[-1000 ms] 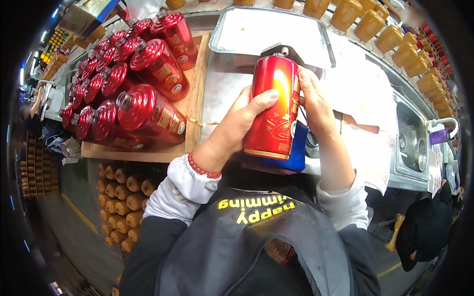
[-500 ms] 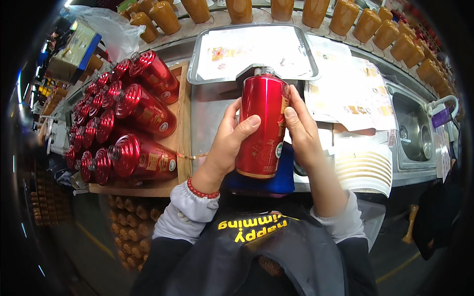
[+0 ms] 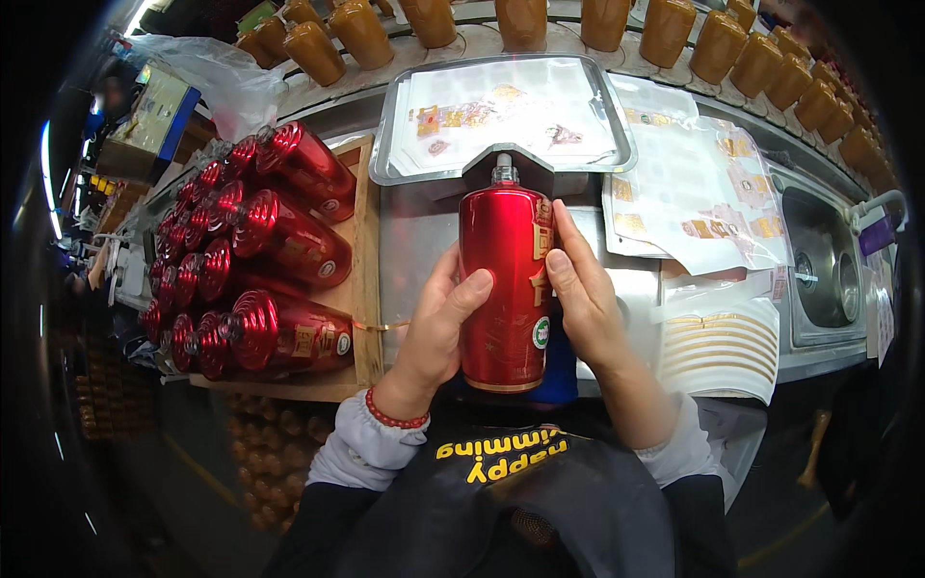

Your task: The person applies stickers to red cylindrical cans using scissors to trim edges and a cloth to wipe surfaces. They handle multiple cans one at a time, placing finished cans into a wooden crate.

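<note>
Metallic red bottle [image 3: 503,289] fills the space between the person's palms, a glossy cylinder rounding into a shoulder, its narrow clear-looking neck pointing away past the fingertips. From where I stand, the left hand [image 3: 438,313] is clamped on its left side, thumb flat on the smooth front, the other fingers curled partly out of sight. The right hand [image 3: 588,303] grips the opposite side, thumb and fingers close by the raised-looking gold print.

Just past the fingertips, a dark angled block [image 3: 532,156] and the rounded lip of a shallow metal tray [image 3: 409,179] leave little room ahead. Left of the left fingers, a strip of bare metal bench [image 3: 409,236] runs to the straight-edged wooden crate [image 3: 362,270], packed with red bottles [image 3: 299,241]. Right of the right fingers lie flat paper sheets [image 3: 665,169] and, nearer the wrist, curved gold-edged strips [image 3: 718,347].
</note>
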`<state>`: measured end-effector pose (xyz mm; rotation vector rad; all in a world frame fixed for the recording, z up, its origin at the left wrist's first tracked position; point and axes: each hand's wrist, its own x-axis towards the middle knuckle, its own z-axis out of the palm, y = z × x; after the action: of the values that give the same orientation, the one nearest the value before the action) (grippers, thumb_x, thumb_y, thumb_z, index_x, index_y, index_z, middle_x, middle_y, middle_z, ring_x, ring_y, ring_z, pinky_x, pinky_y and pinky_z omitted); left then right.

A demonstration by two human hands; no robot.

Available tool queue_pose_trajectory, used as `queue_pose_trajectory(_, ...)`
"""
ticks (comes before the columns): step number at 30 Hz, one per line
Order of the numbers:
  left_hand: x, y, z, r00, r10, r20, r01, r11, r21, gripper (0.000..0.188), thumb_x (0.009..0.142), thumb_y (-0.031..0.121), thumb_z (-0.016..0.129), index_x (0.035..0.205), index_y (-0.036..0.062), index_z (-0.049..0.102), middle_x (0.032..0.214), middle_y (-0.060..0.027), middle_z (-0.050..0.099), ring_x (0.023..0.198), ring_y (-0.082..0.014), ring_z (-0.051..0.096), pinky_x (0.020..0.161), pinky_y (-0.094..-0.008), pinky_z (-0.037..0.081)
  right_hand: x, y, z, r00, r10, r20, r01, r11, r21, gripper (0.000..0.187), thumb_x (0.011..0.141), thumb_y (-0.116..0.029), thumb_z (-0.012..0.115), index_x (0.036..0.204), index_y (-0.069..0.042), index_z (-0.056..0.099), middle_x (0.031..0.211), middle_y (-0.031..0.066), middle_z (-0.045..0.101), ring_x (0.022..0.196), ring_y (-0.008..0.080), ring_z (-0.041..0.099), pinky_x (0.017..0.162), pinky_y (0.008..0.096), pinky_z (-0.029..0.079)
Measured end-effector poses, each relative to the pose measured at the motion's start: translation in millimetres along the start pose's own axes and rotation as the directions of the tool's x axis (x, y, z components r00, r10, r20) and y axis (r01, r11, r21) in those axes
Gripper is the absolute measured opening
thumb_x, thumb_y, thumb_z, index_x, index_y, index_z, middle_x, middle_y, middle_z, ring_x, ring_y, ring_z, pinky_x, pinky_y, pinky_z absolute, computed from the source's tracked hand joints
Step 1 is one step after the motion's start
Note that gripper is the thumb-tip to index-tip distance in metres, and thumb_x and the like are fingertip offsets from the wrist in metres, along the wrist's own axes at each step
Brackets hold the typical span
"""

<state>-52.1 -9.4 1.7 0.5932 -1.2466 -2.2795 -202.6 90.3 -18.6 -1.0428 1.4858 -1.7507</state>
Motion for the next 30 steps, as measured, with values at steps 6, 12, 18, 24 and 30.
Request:
queue_pose_trajectory(6,6,7,-12,0.996,0.087,0.030,-0.091,0.987,0.130,0.067,0.104,0.032,0.062,0.153,-0.0029,0.032,0.144,-0.0148,0.053,0.130,-0.0198,0.055,0.111,-0.0357,0.043,-6,10,1,0.999,-0.038,-0.027,0.040,0.997,0.068,0.058,0.106,-0.015,0.045,0.155,0.012,0.029,0.158,0.0279,0.038,0.149,0.0318,0.037,0.122,0.0368,0.027)
queue_pose_trajectory(12,16,1,-24,0.983,0.182,0.029,-0.182,0.938,0.294,0.070,0.108,0.039,0.052,0.157,-0.0050,0.027,0.152,-0.0166,0.046,0.138,-0.0219,0.048,0.115,-0.0342,0.038,-2,16,0,0.998,-0.065,-0.010,0.065,0.997,0.043,0.058,0.102,-0.011,0.046,0.153,0.012,0.032,0.161,0.0287,0.033,0.152,0.0346,0.031,0.124,0.0384,0.022)
queue_pose_trajectory(18,26,-5,-28,0.989,0.149,0.009,-0.147,0.958,0.248,0.071,0.109,0.043,0.047,0.157,-0.0069,0.027,0.155,-0.0196,0.043,0.143,-0.0249,0.043,0.117,-0.0360,0.035,5,7,-2,0.999,-0.030,0.020,0.022,0.940,0.340,0.061,0.101,-0.004,0.037,0.159,0.006,0.024,0.163,0.0217,0.031,0.152,0.0266,0.032,0.124,0.0374,0.025)
queue_pose_trajectory(24,-11,-7,-30,0.920,0.360,0.155,-0.361,0.624,0.693,0.100,0.099,0.063,0.054,0.156,-0.0115,0.022,0.156,-0.0295,0.039,0.146,-0.0357,0.039,0.119,-0.0399,0.031,-16,1,-17,0.989,-0.137,-0.052,0.132,0.987,-0.095,0.048,0.099,-0.003,0.047,0.146,0.005,0.047,0.155,0.0215,0.045,0.143,0.0309,0.044,0.115,0.0396,0.039)
queue_pose_trajectory(30,-39,-15,-36,0.902,0.271,0.335,-0.375,0.109,0.921,0.126,0.083,0.077,0.064,0.158,-0.0102,0.012,0.154,-0.0306,0.041,0.143,-0.0431,0.043,0.123,-0.0574,0.012,-42,-4,-26,0.965,-0.263,0.012,0.240,0.859,-0.452,0.032,0.089,0.002,0.061,0.120,0.002,0.068,0.128,0.0200,0.061,0.121,0.0330,0.059,0.100,0.0385,0.049)
